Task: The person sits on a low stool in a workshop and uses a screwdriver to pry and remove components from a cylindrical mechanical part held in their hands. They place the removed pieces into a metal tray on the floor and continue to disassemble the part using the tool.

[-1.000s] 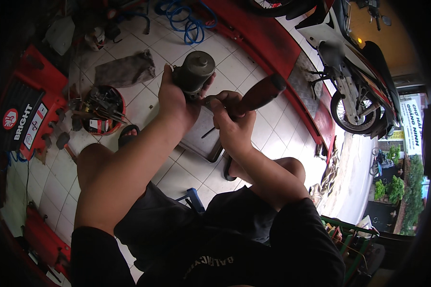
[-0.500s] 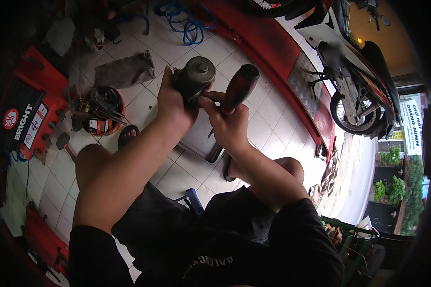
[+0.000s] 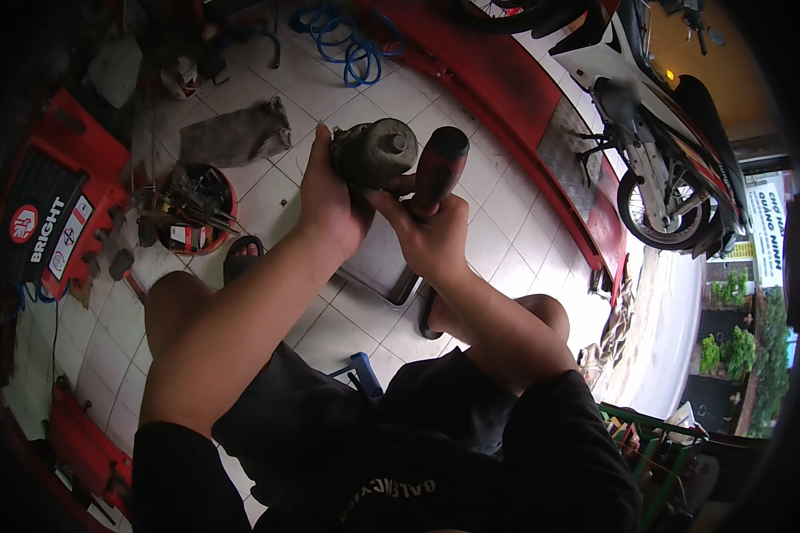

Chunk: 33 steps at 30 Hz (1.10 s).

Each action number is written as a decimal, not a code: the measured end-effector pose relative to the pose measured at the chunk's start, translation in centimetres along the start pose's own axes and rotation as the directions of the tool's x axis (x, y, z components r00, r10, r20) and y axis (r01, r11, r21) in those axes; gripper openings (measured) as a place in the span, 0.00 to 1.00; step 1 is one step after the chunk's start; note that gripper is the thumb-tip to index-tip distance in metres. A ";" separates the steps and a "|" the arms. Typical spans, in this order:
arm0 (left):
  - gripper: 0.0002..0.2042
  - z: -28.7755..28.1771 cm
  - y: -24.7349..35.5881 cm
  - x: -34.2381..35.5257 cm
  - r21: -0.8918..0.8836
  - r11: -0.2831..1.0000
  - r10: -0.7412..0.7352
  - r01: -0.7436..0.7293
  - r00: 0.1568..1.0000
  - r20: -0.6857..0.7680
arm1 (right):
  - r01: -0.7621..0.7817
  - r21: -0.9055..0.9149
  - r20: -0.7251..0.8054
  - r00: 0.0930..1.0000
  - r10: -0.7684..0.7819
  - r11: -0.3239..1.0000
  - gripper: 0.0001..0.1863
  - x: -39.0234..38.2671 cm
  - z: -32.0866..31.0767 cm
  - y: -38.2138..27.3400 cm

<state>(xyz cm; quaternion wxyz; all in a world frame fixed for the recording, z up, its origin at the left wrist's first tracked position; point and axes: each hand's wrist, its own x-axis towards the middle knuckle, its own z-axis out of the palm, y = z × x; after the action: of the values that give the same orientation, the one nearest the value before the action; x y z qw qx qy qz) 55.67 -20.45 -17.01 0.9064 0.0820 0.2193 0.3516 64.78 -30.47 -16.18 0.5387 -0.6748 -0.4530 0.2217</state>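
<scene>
My left hand (image 3: 327,197) is closed round a dull grey, cylindrical metal motor (image 3: 378,153), which looks like a starter motor, and holds it up above the floor. Its round end with a small central boss faces upward and away. Close against its right side, my right hand (image 3: 431,238) grips a screwdriver (image 3: 441,169) with a thick red and black handle. The handle's black butt points up; the shank is hidden. My right fingertips reach to the motor's lower edge, but what they touch there cannot be made out. Below both hands lies a shallow metal tray (image 3: 378,274).
A red tub (image 3: 226,233) of tools and parts stands at left, beside a grey cloth (image 3: 236,133). A blue coiled hose (image 3: 351,55) lies far ahead. The red lift ramp (image 3: 498,98) runs along the right, with a motorcycle (image 3: 653,151) beyond. A red-and-black machine (image 3: 49,200) stands left.
The motor has tilted and shifted slightly right and nearer in my left hand. The screwdriver handle has swung more upright, and its shank has gone out of sight.
</scene>
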 end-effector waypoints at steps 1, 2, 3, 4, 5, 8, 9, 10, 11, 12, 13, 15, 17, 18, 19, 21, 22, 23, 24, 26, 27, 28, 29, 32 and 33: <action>0.29 0.0 0.1 0.1 0.013 1.000 0.000 0.000 1.000 -0.001 | 0.012 -0.022 -0.012 1.000 -0.013 1.000 0.14 0.1 0.1 -0.2; 0.29 0.0 0.0 0.1 0.025 1.000 -0.001 0.001 1.000 -0.002 | 0.025 -0.045 -0.024 0.999 -0.026 0.999 0.14 0.0 0.2 -0.1; 0.29 -0.1 -0.1 -0.1 0.039 0.999 0.004 -0.003 1.000 -0.020 | -0.030 -0.066 -0.029 0.999 0.028 0.997 0.15 -0.3 0.2 0.0; 0.29 0.2 -0.1 -0.2 0.055 0.998 0.015 -0.014 0.999 -0.030 | -0.074 -0.085 -0.035 0.997 0.072 0.994 0.15 -0.3 0.1 -0.2; 0.29 0.5 0.1 -0.4 0.070 0.997 0.027 -0.024 0.999 -0.040 | -0.119 -0.104 -0.041 0.993 0.115 0.987 0.16 -0.3 0.1 -0.4; 0.29 0.6 0.2 -0.8 0.061 0.998 -0.014 0.017 0.999 -0.037 | -0.015 -0.074 -0.088 0.996 0.008 0.997 0.16 -0.6 0.6 -0.2; 0.29 0.5 0.2 -0.6 0.044 0.999 -0.023 0.024 0.999 -0.030 | -0.012 -0.058 -0.076 0.997 0.007 0.998 0.15 -0.5 0.5 -0.2; 0.29 0.2 0.1 -0.6 0.026 0.999 -0.033 0.034 0.999 -0.029 | -0.014 -0.041 -0.062 0.998 0.012 0.999 0.13 -0.6 0.5 0.1; 0.29 0.0 0.0 -0.6 0.007 0.999 -0.043 0.043 0.999 -0.027 | -0.017 -0.025 -0.047 0.999 0.016 1.000 0.12 -0.7 0.5 0.2; 0.29 -0.1 0.0 -0.5 0.010 0.999 -0.038 0.038 0.999 -0.021 | -0.008 -0.004 -0.043 0.999 0.008 1.000 0.12 -0.8 0.5 0.1; 0.30 -0.2 0.0 -0.3 0.011 0.999 -0.034 0.034 0.999 -0.017 | -0.002 0.016 -0.039 0.999 0.003 1.000 0.11 -0.7 0.5 0.1; 0.30 -0.4 -0.1 -0.4 0.016 0.999 -0.032 0.032 0.999 -0.025 | 0.003 0.036 -0.034 0.999 -0.002 0.999 0.11 -0.8 0.5 0.2; 0.30 0.3 0.0 -0.8 0.024 0.999 -0.032 0.033 0.999 -0.044 | 0.011 0.037 -0.036 0.999 -0.009 0.999 0.11 -0.6 0.5 0.3; 0.30 0.3 -0.1 -0.8 0.034 0.999 -0.032 0.034 0.998 -0.059 | 0.022 0.023 -0.055 0.998 -0.021 0.999 0.12 -0.6 0.6 0.4; 0.30 0.4 -0.1 -0.9 0.045 0.998 -0.029 0.033 0.997 -0.071 | 0.036 0.009 -0.075 0.997 -0.035 0.999 0.13 -0.5 0.8 0.6; 0.29 0.5 0.0 -1.0 0.055 0.998 -0.039 0.043 0.997 -0.072 | 0.051 -0.012 -0.086 0.995 -0.051 0.999 0.15 -0.5 0.9 0.9; 0.29 0.3 -0.1 -1.0 0.053 0.997 -0.050 0.053 0.997 -0.062 | 0.051 -0.020 -0.076 0.996 -0.053 0.998 0.15 -0.5 0.7 1.1; 0.28 0.1 -0.1 -1.0 0.052 0.997 -0.061 0.064 0.997 -0.051 | 0.052 -0.028 -0.065 0.996 -0.054 0.998 0.15 -0.5 0.7 1.1; 0.28 -0.1 0.0 -1.0 0.037 0.997 -0.070 0.071 0.997 -0.030 | 0.045 -0.025 -0.062 0.997 -0.046 0.999 0.16 -0.5 0.6 1.0; 0.28 -0.2 0.0 -0.9 0.004 0.996 -0.089 0.089 0.996 0.013 | 0.028 -0.020 -0.055 0.998 -0.029 0.999 0.17 -0.7 0.4 0.7; 0.29 -0.2 0.0 -0.8 0.014 0.997 -0.077 0.077 0.997 -0.012 | 0.019 -0.027 -0.058 0.998 -0.021 0.999 0.16 -0.7 0.4 0.7; 0.30 0.1 0.0 -0.9 0.025 0.998 -0.064 0.065 0.997 -0.036 | 0.010 -0.033 -0.060 0.998 -0.012 0.999 0.16 -0.7 0.4 0.7; 0.31 0.4 0.0 -0.9 0.036 0.998 -0.052 0.054 0.997 -0.061 | 0.002 -0.040 -0.062 0.998 -0.004 0.999 0.16 -0.7 0.4 0.7; 0.31 0.7 0.2 -1.1 0.056 0.997 -0.046 0.050 0.997 -0.065 | 0.062 -0.057 -0.104 0.992 -0.067 0.996 0.15 -0.4 0.8 0.8; 0.31 0.5 0.1 -1.1 0.059 0.997 -0.049 0.052 0.998 -0.051 | 0.057 -0.053 -0.100 0.993 -0.062 0.997 0.15 -0.5 0.8 0.8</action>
<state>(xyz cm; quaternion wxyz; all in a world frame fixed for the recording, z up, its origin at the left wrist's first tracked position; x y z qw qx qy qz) 55.15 -21.06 -16.13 0.9064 0.0948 0.2541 0.3239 64.25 -30.46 -17.22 0.5504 -0.6848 -0.4501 0.1595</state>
